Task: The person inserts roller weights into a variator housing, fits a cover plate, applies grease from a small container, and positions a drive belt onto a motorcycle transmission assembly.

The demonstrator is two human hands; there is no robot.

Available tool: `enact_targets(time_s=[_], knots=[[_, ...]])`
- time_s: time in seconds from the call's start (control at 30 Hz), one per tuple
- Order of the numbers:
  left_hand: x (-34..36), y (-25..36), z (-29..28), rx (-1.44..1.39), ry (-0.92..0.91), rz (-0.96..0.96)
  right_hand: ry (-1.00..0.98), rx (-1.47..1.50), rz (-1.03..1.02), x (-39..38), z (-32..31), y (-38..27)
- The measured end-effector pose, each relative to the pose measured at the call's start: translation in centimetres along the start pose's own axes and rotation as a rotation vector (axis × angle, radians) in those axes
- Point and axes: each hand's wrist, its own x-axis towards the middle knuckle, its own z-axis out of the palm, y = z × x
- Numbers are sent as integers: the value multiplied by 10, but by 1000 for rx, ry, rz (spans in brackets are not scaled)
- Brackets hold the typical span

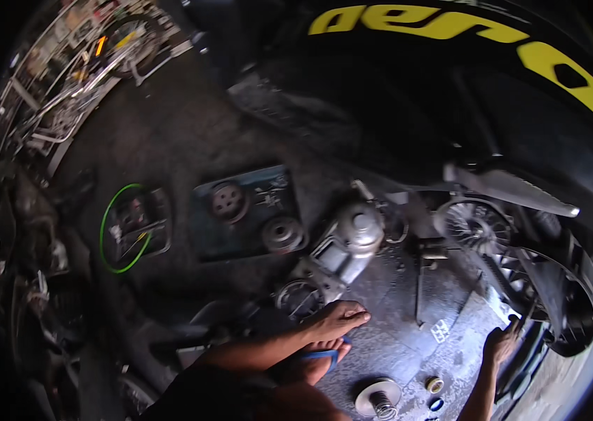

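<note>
My left hand (338, 320) hangs above my sandalled foot (319, 356), its fingers curled in with nothing seen in them. Beside it lies a silver engine side cover (352, 245) with a round housing at its lower end. My right hand (502, 342) is at the lower right with fingers closed, by the black scooter part (577, 316) and the exposed transmission. A thin dark thing seems to rise from its fingertips, too blurred to name. Above it a finned fan pulley (475, 226) shows on the scooter.
A tray (247, 245) holds round metal parts and small hardware. Left of it sits a small box (159, 228) with a green cable loop (103, 235). A pulley disc with spring (379, 400) and a brass ring (435, 384) lie near. The black scooter body (394, 91) hangs over the far side.
</note>
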Motion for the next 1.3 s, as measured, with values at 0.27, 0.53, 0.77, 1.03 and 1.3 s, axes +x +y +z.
enact_targets(time_s=[0.27,0.53,0.77,1.03,1.3], knots=[[-78,-55,-34,-54,365,-61,-293,278,-83,-43,1,-36],[-66,-46,18,15,219,-159,-522,167,497,-179,54,168],[-61,-62,19,10,170,-113,-487,154,235,-231,78,120],[-66,-64,43,84,176,-168,-594,-30,117,-219,88,127],[-54,-54,79,94,133,-161,-470,95,51,-221,109,141]])
